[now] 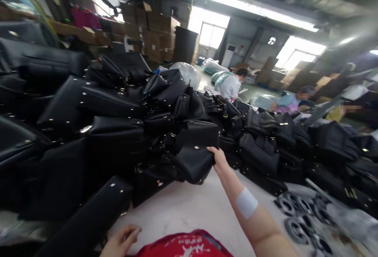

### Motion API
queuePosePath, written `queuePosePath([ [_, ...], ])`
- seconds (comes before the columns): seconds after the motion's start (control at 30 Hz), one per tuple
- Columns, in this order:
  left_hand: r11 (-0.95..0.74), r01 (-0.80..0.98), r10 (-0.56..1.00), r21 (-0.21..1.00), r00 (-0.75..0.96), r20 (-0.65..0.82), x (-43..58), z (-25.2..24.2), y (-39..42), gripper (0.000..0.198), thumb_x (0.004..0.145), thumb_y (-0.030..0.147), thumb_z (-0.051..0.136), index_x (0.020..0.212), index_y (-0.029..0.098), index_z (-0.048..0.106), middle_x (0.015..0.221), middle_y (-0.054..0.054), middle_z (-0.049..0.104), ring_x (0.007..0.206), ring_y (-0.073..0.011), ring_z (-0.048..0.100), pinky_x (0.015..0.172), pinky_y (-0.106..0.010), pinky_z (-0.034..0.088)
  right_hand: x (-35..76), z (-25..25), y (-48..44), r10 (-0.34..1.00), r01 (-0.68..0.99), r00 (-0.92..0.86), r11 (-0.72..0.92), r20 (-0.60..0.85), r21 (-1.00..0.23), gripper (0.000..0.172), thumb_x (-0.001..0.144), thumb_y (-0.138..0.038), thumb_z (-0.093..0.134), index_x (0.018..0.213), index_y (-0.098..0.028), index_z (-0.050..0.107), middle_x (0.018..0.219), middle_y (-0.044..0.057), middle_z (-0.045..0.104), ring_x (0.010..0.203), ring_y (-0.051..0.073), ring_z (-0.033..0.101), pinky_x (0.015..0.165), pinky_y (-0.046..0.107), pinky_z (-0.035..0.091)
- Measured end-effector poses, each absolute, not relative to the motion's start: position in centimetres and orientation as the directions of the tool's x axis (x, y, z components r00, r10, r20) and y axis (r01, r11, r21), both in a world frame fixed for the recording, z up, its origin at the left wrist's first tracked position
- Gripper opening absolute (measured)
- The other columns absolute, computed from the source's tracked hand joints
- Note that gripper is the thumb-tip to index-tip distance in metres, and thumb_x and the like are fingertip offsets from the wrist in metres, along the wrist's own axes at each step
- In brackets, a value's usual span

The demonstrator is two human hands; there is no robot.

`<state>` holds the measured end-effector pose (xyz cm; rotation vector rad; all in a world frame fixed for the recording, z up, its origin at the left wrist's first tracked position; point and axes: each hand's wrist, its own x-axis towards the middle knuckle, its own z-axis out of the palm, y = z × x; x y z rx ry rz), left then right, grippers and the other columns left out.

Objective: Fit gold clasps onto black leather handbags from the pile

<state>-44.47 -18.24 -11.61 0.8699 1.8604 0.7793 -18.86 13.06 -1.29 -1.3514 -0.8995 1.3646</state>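
Note:
My right hand (217, 158) reaches forward with its fingers closed on the right edge of a black handbag (197, 148). That bag is tilted and rests against other black bags in the pile. A small gold-coloured fitting shows on its front. My left hand (124, 238) is low near my body with its fingers loosely bent and nothing visible in it. Beside the left hand, a long black bag (94, 209) lies slanted with metal studs on its end. Below my right hand, the white tabletop (183, 209) is visible.
Black bags (265, 150) are heaped across the table on both sides. Rolls of dark strip or tape (298, 217) lie at the lower right near clear plastic. Behind the heap, one person (232, 85) bends down and another (292, 99) is farther right. Cardboard boxes (156, 32) stand at the back.

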Motion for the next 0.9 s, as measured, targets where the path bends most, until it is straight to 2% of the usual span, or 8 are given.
queuePosePath([
  [0.1,0.376,0.379,0.926,0.846,-0.123,-0.356,-42.1,-7.2,-11.9,0.050,0.063,0.073,0.055,0.070,0.025,0.068,0.072,-0.004,0.068,0.078,-0.0288,0.063,0.078,-0.035,0.051,-12.3,1.0,9.4,0.943,-0.244,0.200,-0.214,-0.265,-0.946,0.030,0.056,-0.028,0.073,0.082,-0.015,0.067,0.083,0.006,0.073,0.073,0.021,0.067,0.070,0.030,0.055],
  [0.27,0.103,0.438,0.967,0.893,0.165,-0.192,-36.6,-2.1,-3.4,0.044,0.074,0.065,0.054,0.070,0.023,0.067,0.073,-0.005,0.066,0.074,-0.0256,0.061,0.071,-0.032,0.049,-5.2,2.2,2.3,0.876,-0.469,0.254,-0.259,-0.409,-0.845,0.029,0.062,-0.034,0.073,0.085,-0.015,0.071,0.088,0.009,0.075,0.079,0.025,0.070,0.075,0.035,0.057],
  [0.47,-0.111,0.421,0.913,0.900,0.402,-0.075,-28.9,1.7,1.5,0.034,0.084,0.050,0.053,0.075,0.021,0.067,0.074,-0.005,0.067,0.073,-0.0219,0.061,0.069,-0.029,0.047,-0.7,1.4,-2.9,0.829,-0.409,0.463,-0.114,-0.313,-0.905,0.040,0.059,-0.030,0.078,0.097,-0.020,0.070,0.096,0.007,0.074,0.087,0.027,0.070,0.078,0.037,0.056],
  [0.6,-0.151,0.425,0.904,0.893,0.425,-0.050,-23.7,3.8,2.0,0.025,0.084,0.040,0.056,0.081,0.019,0.070,0.078,-0.005,0.069,0.075,-0.0205,0.062,0.069,-0.028,0.047,0.5,1.4,-3.9,0.816,-0.375,0.494,-0.113,-0.301,-0.920,0.049,0.058,-0.028,0.078,0.105,-0.019,0.068,0.094,0.007,0.074,0.087,0.027,0.069,0.078,0.037,0.055],
  [0.7,-0.170,0.429,0.914,0.887,0.404,-0.020,-20.3,4.0,1.8,0.021,0.086,0.032,0.054,0.089,0.020,0.071,0.089,-0.004,0.071,0.084,-0.0201,0.063,0.078,-0.029,0.048,2.1,1.2,-3.7,0.831,-0.378,0.460,-0.137,-0.314,-0.916,0.056,0.059,-0.027,0.078,0.112,-0.015,0.064,0.095,0.007,0.073,0.088,0.026,0.068,0.079,0.036,0.054],
  [0.8,-0.109,0.438,0.945,0.892,0.325,-0.044,-17.7,3.1,1.2,0.021,0.086,0.027,0.053,0.096,0.020,0.071,0.096,-0.004,0.071,0.090,-0.0194,0.063,0.082,-0.030,0.047,4.1,0.7,-2.9,0.851,-0.369,0.411,-0.171,-0.325,-0.913,0.058,0.060,-0.027,0.077,0.115,-0.015,0.062,0.098,0.007,0.072,0.090,0.025,0.067,0.080,0.037,0.052],
  [0.9,-0.024,0.434,0.963,0.900,0.250,-0.096,-15.5,2.5,0.4,0.021,0.086,0.027,0.055,0.099,0.020,0.070,0.096,-0.004,0.071,0.089,-0.0182,0.063,0.080,-0.029,0.046,5.9,0.3,-2.0,0.899,-0.337,0.322,-0.185,-0.298,-0.923,0.052,0.062,-0.026,0.077,0.111,-0.017,0.062,0.104,0.007,0.071,0.093,0.026,0.065,0.084,0.038,0.051],
])
